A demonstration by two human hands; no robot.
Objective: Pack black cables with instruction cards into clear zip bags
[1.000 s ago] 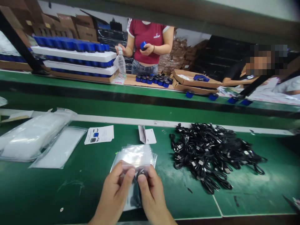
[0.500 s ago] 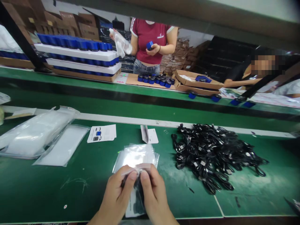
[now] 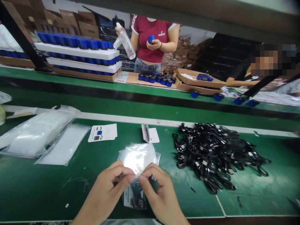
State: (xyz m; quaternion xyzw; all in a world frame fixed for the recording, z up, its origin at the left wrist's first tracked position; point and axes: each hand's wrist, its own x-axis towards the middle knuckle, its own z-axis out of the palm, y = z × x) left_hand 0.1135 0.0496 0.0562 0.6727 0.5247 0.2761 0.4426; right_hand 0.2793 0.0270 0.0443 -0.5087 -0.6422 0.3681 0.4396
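Left hand [image 3: 105, 190] and right hand [image 3: 161, 192] near the front edge of a smooth green work mat [image 3: 47, 193], thumbs and curled fingers [image 3: 127, 175] pinching the thin edge of a clear, glossy plastic bag [image 3: 138, 157] above a coiled black cable [image 3: 137, 200]. Open mat to the left; a tangled heap of thin black cables [image 3: 211, 156] beside the right hand, not touching; a flat white printed card [image 3: 102, 132] beyond.
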